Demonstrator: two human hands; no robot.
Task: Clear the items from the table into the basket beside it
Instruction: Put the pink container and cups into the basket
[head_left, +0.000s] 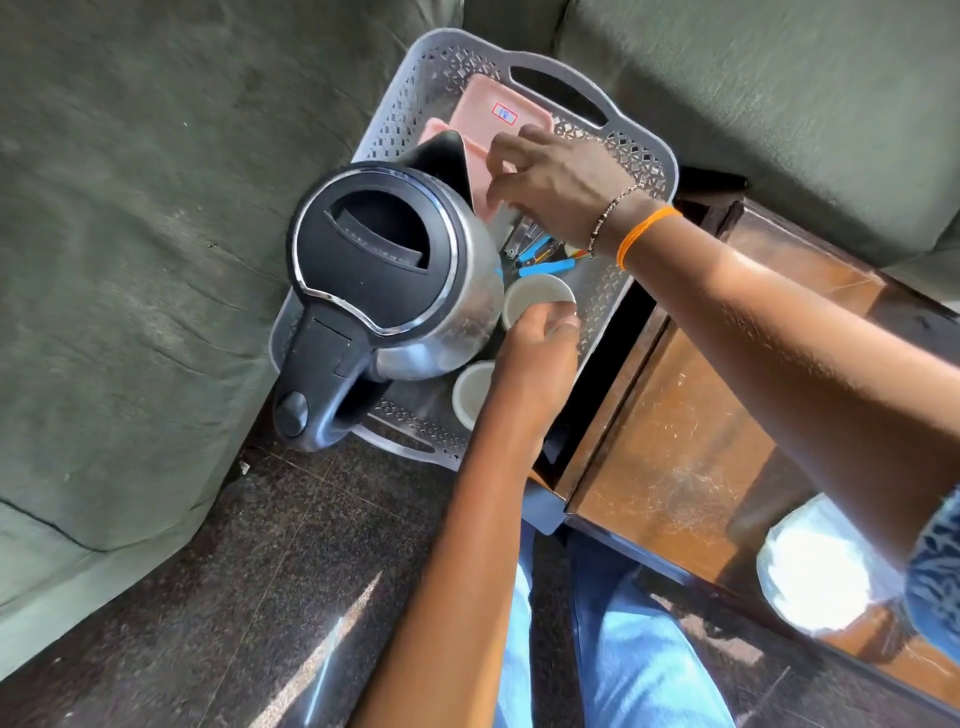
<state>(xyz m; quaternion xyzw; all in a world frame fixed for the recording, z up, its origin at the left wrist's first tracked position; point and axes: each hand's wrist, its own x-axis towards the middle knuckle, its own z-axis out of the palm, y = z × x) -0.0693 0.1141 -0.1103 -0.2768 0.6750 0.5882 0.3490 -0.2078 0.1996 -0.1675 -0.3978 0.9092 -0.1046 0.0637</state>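
A small round white cup (537, 299) is gripped at its rim by the left hand (535, 358) inside the grey perforated plastic basket (644, 161), tight against the steel-and-black electric kettle (395, 280). A pink plastic tray (483, 117) is pinched by the right hand (550, 176). Little free room is left. The scratched wooden table (675, 441) is seen alongside.
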